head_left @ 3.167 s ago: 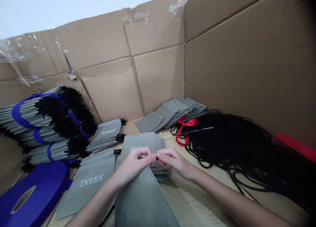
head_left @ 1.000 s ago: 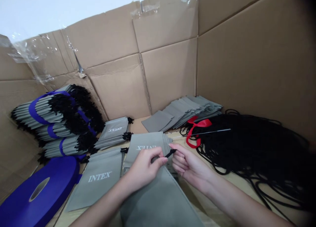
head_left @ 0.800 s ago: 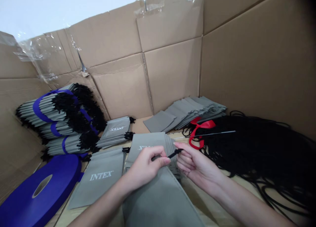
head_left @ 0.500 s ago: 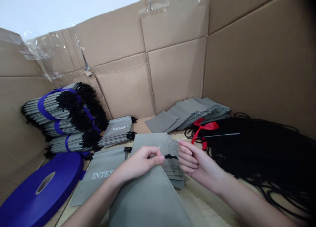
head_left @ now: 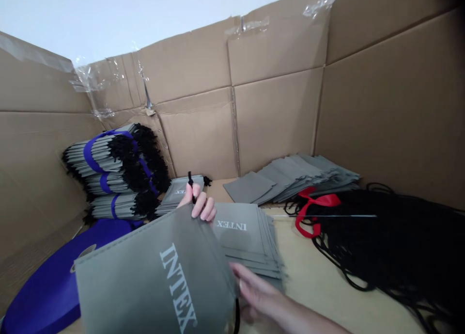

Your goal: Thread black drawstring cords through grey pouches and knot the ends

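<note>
A grey INTEX drawstring pouch (head_left: 134, 271) is tilted in front of me, its printed face toward me. My left hand (head_left: 200, 205) is closed around its top corner, and a knotted black cord end (head_left: 190, 179) pokes up between the fingers. At the pouch's right edge, my right hand (head_left: 259, 295) grips the side near the opening, some fingers hidden and slightly blurred. A black cord (head_left: 237, 314) hangs beside that hand. Just behind lies a fanned stack of grey INTEX pouches (head_left: 250, 237).
Bundles of corded pouches (head_left: 112, 179) tied with blue ribbon stand at left, behind a blue ribbon roll (head_left: 43, 285). Flat grey pouches (head_left: 290, 176) lie at the back. Black cords (head_left: 392, 246), a red ribbon (head_left: 316, 205) and a thin metal rod (head_left: 348, 215) are at right. Cardboard walls (head_left: 276, 111) enclose the table.
The pouch has been turned so its INTEX print faces me. My right hand has left the cord knot and come down to the pouch's side; my left hand has shifted up slightly.
</note>
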### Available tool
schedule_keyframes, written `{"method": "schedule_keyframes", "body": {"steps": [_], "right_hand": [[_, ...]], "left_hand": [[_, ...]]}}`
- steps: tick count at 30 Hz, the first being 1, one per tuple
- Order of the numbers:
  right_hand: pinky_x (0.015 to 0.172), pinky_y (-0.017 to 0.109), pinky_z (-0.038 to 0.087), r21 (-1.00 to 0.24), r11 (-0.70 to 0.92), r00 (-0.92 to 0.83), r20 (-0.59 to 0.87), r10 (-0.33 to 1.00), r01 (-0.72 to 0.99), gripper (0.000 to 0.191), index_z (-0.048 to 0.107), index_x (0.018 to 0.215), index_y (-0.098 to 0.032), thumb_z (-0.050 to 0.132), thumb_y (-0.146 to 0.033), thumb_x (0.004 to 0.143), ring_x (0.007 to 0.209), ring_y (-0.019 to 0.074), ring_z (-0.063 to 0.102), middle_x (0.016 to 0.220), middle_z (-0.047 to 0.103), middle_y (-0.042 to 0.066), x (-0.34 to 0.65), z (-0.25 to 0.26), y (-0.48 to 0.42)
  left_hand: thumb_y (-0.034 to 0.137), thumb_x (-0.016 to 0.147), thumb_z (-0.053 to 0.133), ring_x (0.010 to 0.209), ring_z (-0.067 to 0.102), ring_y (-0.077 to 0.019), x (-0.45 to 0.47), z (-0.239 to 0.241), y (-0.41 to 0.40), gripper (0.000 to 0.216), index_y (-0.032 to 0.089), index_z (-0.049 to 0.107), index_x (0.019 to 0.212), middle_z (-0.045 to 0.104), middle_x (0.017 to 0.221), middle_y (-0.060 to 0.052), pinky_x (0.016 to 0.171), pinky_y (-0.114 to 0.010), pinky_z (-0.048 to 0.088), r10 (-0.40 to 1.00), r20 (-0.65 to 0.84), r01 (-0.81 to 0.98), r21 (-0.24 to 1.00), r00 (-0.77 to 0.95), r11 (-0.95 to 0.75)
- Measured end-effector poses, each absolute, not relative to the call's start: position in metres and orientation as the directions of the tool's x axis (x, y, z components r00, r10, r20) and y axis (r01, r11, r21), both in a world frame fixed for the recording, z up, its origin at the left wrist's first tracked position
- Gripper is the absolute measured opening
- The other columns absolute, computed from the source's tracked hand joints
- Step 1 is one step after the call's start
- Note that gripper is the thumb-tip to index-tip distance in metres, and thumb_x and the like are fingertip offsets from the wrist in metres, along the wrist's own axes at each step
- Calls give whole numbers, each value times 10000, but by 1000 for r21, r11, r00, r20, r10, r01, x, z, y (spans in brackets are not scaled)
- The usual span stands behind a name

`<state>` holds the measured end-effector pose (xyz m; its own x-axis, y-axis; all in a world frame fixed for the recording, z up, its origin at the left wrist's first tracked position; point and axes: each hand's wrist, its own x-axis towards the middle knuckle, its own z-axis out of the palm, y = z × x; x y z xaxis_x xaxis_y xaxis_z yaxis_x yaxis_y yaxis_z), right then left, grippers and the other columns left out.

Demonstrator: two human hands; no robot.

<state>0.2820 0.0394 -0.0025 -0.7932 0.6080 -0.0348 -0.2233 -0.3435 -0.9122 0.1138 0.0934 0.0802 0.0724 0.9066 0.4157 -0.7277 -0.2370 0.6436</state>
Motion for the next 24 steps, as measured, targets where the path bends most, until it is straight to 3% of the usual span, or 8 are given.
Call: {"method": "schedule_keyframes", "body": {"steps": [2,5,12,14,16,19,22,24], "right_hand": [[677,249,397,-878,-391,-809,-7,588,-277,447,588,930,-161,549,-573,761,690,127,541,744,588,35,276,-13,38],[512,191,334,-840,-463,-828,-29,560,-284,445,493,727,-164,556,-605,734,432,52,339,482,393,-66,274,-20,43],[489,203,371,-968,-233,-735,-93,671,-90,427,533,753,-165,520,-592,764,393,49,153,427,240,-118,291,-6,59],[495,218,391,-980,-189,-712,-94,695,-55,430,538,754,-171,502,-599,765,387,53,167,415,252,-116,295,1,63],[497,220,393,-990,-139,-666,-84,741,-30,423,537,755,-177,485,-596,773,395,59,195,423,276,-108,299,8,67],[447,194,338,-998,-51,-648,-65,759,41,410,539,766,-175,473,-579,792,410,64,218,445,284,-99,306,15,74],[433,189,275,-997,38,-660,-12,751,62,388,539,786,-167,456,-544,823,429,67,258,475,297,-89,311,17,79],[445,199,249,-994,100,-666,42,745,49,381,535,780,-159,455,-529,831,437,68,280,483,326,-82,315,19,80]], "left_hand": [[395,931,304,352,256,-86,113,82,96,258,240,417,759,181,397,79,397,-215,174,916,394,-704,673,82,-226],[392,941,266,323,285,-76,108,81,104,251,250,419,802,230,404,90,388,-202,181,922,382,-687,688,70,-233],[384,932,280,264,183,-68,63,83,132,322,208,390,685,203,396,97,300,-194,174,847,520,-682,659,109,-317],[394,899,371,272,218,-58,44,86,136,265,205,439,725,252,406,104,322,-181,228,851,450,-508,817,269,-272],[413,866,432,306,311,-51,33,88,135,229,198,506,845,384,456,92,359,-175,277,867,268,-144,963,421,-227],[407,820,519,525,511,-82,43,85,124,284,186,542,996,580,732,6,505,-195,386,882,34,419,871,469,-256],[385,846,484,990,504,-160,82,75,106,300,228,531,1097,543,1100,-40,831,-252,386,780,144,465,732,609,-498],[376,865,448,1045,467,-171,111,67,96,289,219,533,1092,547,1081,-44,893,-272,349,633,113,365,734,766,-573]]}}
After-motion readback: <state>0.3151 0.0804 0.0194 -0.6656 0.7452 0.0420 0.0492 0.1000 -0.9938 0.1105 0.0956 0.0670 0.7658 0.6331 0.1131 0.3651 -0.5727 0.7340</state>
